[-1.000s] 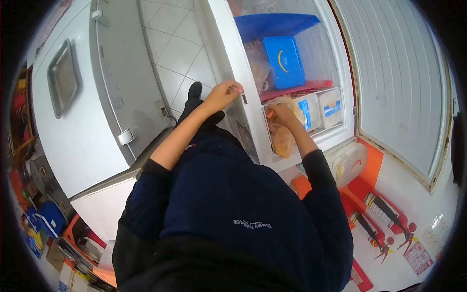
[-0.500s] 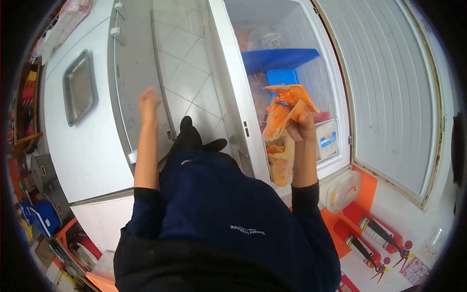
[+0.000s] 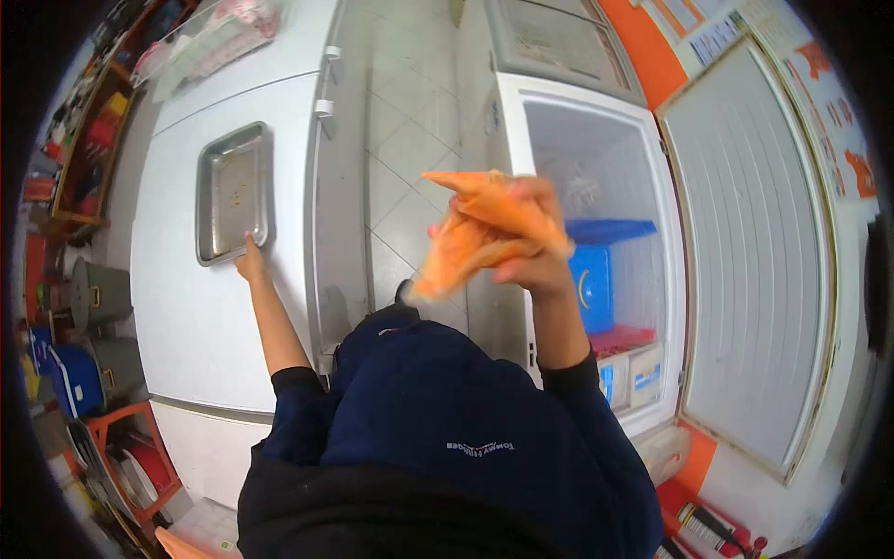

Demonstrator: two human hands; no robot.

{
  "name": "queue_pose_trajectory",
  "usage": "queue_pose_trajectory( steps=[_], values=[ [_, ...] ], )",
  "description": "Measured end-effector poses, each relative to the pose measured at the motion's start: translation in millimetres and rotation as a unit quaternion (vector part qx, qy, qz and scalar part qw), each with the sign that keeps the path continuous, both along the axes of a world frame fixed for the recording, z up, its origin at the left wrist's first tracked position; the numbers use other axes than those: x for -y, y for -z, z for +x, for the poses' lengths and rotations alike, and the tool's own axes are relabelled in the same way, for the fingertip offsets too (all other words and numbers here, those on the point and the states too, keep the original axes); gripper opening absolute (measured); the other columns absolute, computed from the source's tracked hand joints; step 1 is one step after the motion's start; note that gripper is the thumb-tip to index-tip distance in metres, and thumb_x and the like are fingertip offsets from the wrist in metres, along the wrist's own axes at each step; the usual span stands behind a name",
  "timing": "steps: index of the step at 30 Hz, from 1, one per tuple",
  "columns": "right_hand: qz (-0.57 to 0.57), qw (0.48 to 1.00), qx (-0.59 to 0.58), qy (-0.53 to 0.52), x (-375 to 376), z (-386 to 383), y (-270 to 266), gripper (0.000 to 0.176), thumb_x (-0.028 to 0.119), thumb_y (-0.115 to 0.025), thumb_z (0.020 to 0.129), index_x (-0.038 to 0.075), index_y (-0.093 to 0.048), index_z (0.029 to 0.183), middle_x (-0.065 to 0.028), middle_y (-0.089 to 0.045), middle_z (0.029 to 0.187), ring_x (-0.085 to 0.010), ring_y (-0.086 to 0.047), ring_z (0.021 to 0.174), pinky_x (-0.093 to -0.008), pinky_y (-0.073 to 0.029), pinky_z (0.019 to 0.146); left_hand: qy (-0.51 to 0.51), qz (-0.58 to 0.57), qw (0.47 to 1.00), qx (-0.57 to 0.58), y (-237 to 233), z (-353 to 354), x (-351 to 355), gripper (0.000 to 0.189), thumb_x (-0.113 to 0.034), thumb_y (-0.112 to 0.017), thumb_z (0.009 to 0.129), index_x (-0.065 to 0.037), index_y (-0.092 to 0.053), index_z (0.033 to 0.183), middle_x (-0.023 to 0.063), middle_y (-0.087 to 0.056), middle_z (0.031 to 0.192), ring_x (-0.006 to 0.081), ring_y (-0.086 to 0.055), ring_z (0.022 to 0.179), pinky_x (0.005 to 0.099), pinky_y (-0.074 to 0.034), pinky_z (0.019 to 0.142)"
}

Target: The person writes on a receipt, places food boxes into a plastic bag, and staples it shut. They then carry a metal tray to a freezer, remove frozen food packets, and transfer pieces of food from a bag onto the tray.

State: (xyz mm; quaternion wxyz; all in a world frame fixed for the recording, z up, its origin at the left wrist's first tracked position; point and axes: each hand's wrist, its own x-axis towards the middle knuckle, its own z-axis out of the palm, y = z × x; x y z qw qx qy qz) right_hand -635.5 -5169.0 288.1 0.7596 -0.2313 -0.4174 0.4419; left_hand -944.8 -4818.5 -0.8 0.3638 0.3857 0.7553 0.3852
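Note:
My left hand (image 3: 251, 263) is at the near corner of a shallow metal tray (image 3: 204, 200), fingers closed on its rim with the thumb over the inside. The tray lies on a white chest freezer top (image 3: 209, 321) and has small bits on its bottom. In my right hand (image 3: 542, 256) are flat orange packets (image 3: 480, 224), folded and overlapping, slightly blurred; what is inside them cannot be made out. This hand is raised over the gap between the two freezers, near the front rim of the open freezer (image 3: 515, 121).
Inside the open freezer are a blue bin (image 3: 596, 293), a blue panel (image 3: 615, 229) and white boxes (image 3: 643, 377). Its raised lid (image 3: 759, 261) stands to the right. Fire extinguishers (image 3: 703, 526) are low right. A clear container (image 3: 209, 47) with pinkish contents sits far left.
My left hand has moved from mid-air to the tray's corner. My right hand has lifted the orange packets up and left, away from the freezer's inside. The view has turned left.

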Motion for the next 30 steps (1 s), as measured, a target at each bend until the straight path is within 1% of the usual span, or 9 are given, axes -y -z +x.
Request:
queue_pose_trajectory(
  steps=[2, 6, 8, 10, 14, 17, 20, 25, 30],
  values=[
    [0.025, 0.923, 0.306, 0.231, -24, -8, -20, 0.055, 0.004, -0.08, 0.064, 0.013, -0.057, 0.113, -0.0168, -0.055, 0.112, -0.0274, -0.057, 0.099, -0.0334, -0.047, 0.085, 0.065, -0.019, 0.995, -0.072, 16, -13, -22, 0.072, -0.043, -0.071, 0.073, 0.017, -0.047, 0.104, 0.0279, -0.057, 0.106, 0.0364, -0.057, 0.098, 0.0377, -0.044, 0.089],
    [0.048, 0.812, 0.473, 0.338, -47, -19, -32, 0.04, 0.002, -0.077, 0.065, 0.016, -0.066, 0.102, -0.0169, -0.056, 0.11, -0.0272, -0.06, 0.093, -0.0317, -0.051, 0.077, 0.005, 0.07, 0.997, 0.024, 0, -13, -19, 0.055, -0.02, -0.057, 0.085, 0.012, -0.03, 0.121, 0.0277, -0.049, 0.119, 0.0354, -0.053, 0.107, 0.038, -0.042, 0.093],
    [-0.002, 0.846, 0.442, 0.299, -52, -25, -36, 0.041, 0.002, -0.076, 0.065, 0.015, -0.066, 0.102, -0.0173, -0.056, 0.11, -0.0282, -0.06, 0.093, -0.0326, -0.052, 0.078, -0.003, 0.119, 0.986, 0.113, -5, -14, -16, 0.049, -0.016, -0.054, 0.086, 0.01, -0.031, 0.121, 0.0262, -0.047, 0.121, 0.0334, -0.051, 0.11, 0.0388, -0.042, 0.093],
    [0.102, 0.764, 0.526, 0.359, -64, -23, -41, 0.039, 0.001, -0.074, 0.066, 0.014, -0.066, 0.102, -0.0189, -0.055, 0.111, -0.0307, -0.06, 0.094, -0.035, -0.052, 0.077, -0.007, 0.164, 0.965, 0.203, -43, -1, 8, 0.044, -0.013, -0.051, 0.088, 0.007, -0.032, 0.122, 0.0247, -0.045, 0.123, 0.0314, -0.049, 0.113, 0.0395, -0.041, 0.094],
    [0.047, 0.841, 0.452, 0.294, -66, -23, -37, 0.038, 0.003, -0.074, 0.069, 0.015, -0.066, 0.103, -0.0189, -0.056, 0.11, -0.031, -0.06, 0.094, -0.0343, -0.052, 0.078, 0.11, 0.105, 0.958, 0.243, -75, 12, 37, 0.043, -0.017, -0.052, 0.09, 0.005, -0.034, 0.123, 0.0207, -0.039, 0.129, 0.0289, -0.044, 0.117, 0.0381, -0.034, 0.1],
    [0.019, 0.788, 0.52, 0.329, -66, -14, -18, 0.04, 0.005, -0.074, 0.071, 0.014, -0.062, 0.108, -0.016, -0.056, 0.11, -0.0265, -0.061, 0.094, -0.0326, -0.051, 0.079, 0.238, 0.057, 0.953, 0.181, -83, 38, 59, 0.08, -0.036, -0.057, 0.088, 0.009, -0.014, 0.139, 0.0244, -0.021, 0.144, 0.0293, -0.024, 0.133, 0.0345, -0.019, 0.109],
    [-0.289, 0.935, 0.116, 0.167, -62, 1, 5, 0.045, 0.01, -0.071, 0.077, 0.009, -0.05, 0.117, -0.0096, -0.056, 0.11, -0.0158, -0.057, 0.099, -0.0291, -0.053, 0.077, 0.36, 0.018, 0.921, 0.15, -112, 89, 100, 0.08, -0.04, -0.055, 0.089, 0.011, -0.017, 0.137, 0.0256, -0.019, 0.145, 0.0301, -0.021, 0.135, 0.0332, -0.018, 0.109],
    [-0.406, 0.902, -0.084, 0.12, 1, 20, 37, 0.044, 0.021, -0.064, 0.084, 0.008, -0.046, 0.123, -0.0101, -0.051, 0.118, -0.0169, -0.057, 0.101, -0.0277, -0.053, 0.075, 0.543, -0.015, 0.814, 0.206, -153, 163, 181, 0.062, -0.032, -0.051, 0.092, 0.011, -0.03, 0.132, 0.0232, -0.04, 0.133, 0.0268, -0.036, 0.126, 0.0316, -0.027, 0.103],
    [-0.365, 0.837, 0.341, 0.223, 91, 22, 36, 0.058, 0.021, -0.061, 0.086, 0.008, -0.035, 0.137, -0.0124, -0.043, 0.131, -0.0227, -0.052, 0.112, -0.032, -0.047, 0.088, 0.615, -0.074, 0.731, 0.285, -188, 202, 260, 0.038, -0.024, -0.051, 0.093, 0.003, -0.042, 0.118, 0.0121, -0.053, 0.112, 0.0168, -0.048, 0.105, 0.0281, -0.037, 0.09]
  ],
)
